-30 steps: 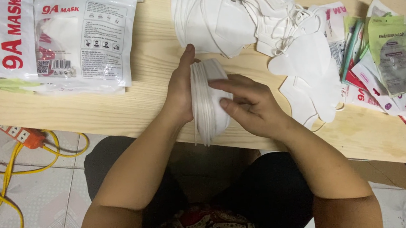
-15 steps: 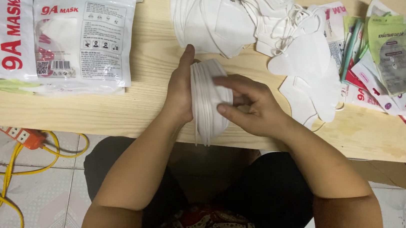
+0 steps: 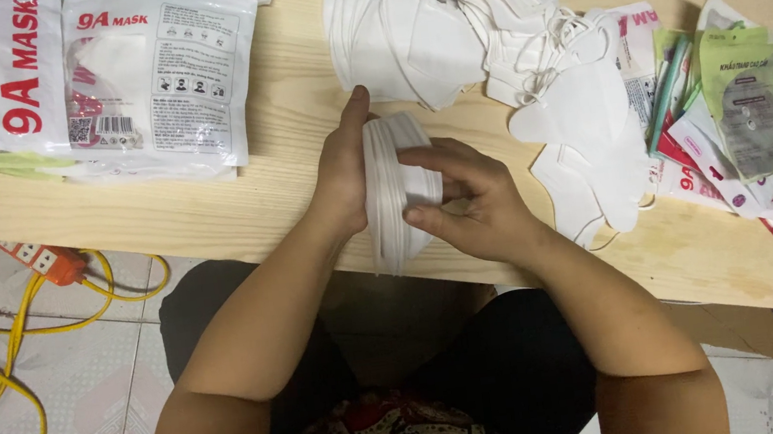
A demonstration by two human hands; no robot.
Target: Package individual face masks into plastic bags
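Change since the earlier frames: almost none. The stack of white masks (image 3: 394, 192) sits between the hands as before; the right hand (image 3: 471, 200) has shifted only slightly, its fingers a little further over the stack's right face.

Left hand (image 3: 343, 169): forearm rises from the lower left, palm flat against the left face of the stack, thumb stretched up toward the far edge of the desk (image 3: 243, 218). Its fingers lie behind the stack and are hidden; the hand presses the stack, grip closed on it.

Right hand: forearm comes in from the lower right, wrist bent inward. Fingers curl over the right face of the stack, index and thumb pinching its layers. Closed on the stack.

Stack position: on edge at the near edge of the desk, about mid-length, its lower end overhanging the edge above the person's lap.

Surroundings: a loose pile of white masks (image 3: 443, 29) with ear loops lies beyond the hands toward the far edge. Large white mask bags (image 3: 152, 79) occupy the far-left part of the desk. Small green and red packets (image 3: 738, 103) lie by the right edge. A yellow cable (image 3: 0, 363) and an orange power strip (image 3: 42, 263) lie on the tiled floor at left.

Hard to make out: number of masks in the stack; the far edge of the desk and the left bag are cut off by the frame.
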